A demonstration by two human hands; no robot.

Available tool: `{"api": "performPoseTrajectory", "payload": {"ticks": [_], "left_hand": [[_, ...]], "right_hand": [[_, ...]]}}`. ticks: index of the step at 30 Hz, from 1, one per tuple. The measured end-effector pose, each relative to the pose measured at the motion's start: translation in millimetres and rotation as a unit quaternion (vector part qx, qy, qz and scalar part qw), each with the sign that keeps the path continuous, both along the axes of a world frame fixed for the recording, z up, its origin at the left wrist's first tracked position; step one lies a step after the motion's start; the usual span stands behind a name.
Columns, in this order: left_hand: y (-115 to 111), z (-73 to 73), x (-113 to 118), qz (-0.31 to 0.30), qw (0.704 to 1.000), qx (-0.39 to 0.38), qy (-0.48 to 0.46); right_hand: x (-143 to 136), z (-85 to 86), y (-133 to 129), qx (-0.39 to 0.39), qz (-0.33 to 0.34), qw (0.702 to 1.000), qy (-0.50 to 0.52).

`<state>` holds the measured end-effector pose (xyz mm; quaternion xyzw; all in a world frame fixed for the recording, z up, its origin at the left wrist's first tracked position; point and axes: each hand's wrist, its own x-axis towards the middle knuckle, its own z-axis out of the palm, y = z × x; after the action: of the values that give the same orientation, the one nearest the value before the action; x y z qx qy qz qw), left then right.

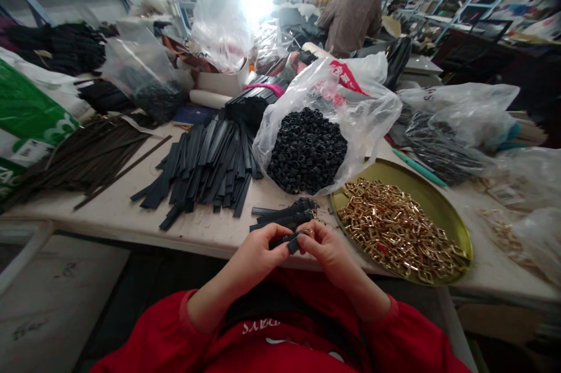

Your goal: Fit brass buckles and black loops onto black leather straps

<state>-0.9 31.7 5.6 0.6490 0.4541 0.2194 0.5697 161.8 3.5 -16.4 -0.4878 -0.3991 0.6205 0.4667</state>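
Note:
Close to the table's front edge, my left hand [266, 249] is closed on a short black strap [293, 244]. The fingers of my right hand [323, 244] pinch the same strap's end, where a glint of gold metal shows; the fingers hide most of it. Just beyond my hands lies a small stack of black straps with gold buckles [284, 214]. A plastic bag of small black loops [307, 154] stands open behind that stack. To the right, a round gold tray [460, 231] holds a heap of gold buckles [398, 224].
A fanned pile of loose black strips [210, 162] lies left of the bag, with long brown strips [100, 151] farther left. A teal pen-like tool [419, 167] rests behind the tray. More plastic bags [464, 121] crowd the right side. A person [353, 16] sits beyond the table, facing away.

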Motion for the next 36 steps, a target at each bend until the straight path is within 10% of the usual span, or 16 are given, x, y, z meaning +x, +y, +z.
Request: {"api": "performPoseTrajectory", "payload": {"ticks": [5,11,20,31,36], "left_hand": [[-4,-4.5,-1,0.001,0.996,-0.068,-0.054],[-8,-5.5,-5,0.005,0.984,-0.155,-0.086],[-21,-2.1,0,-0.046,0.981,-0.183,-0.044],[-17,-3.5,7,-0.093,0.984,0.115,0.096],[14,-27.8,16,-0.027,0.949,0.252,0.186]], "right_hand": [[0,-3.3,-1,0.062,-0.060,0.986,-0.144],[8,1.3,-6,0.168,0.022,0.925,-0.341],[15,11.8,-25,0.218,0.144,0.905,-0.336],[9,-2.8,-31,0.247,0.108,0.876,-0.400],[15,-44.0,-9,0.323,-0.016,0.736,-0.595]]}}
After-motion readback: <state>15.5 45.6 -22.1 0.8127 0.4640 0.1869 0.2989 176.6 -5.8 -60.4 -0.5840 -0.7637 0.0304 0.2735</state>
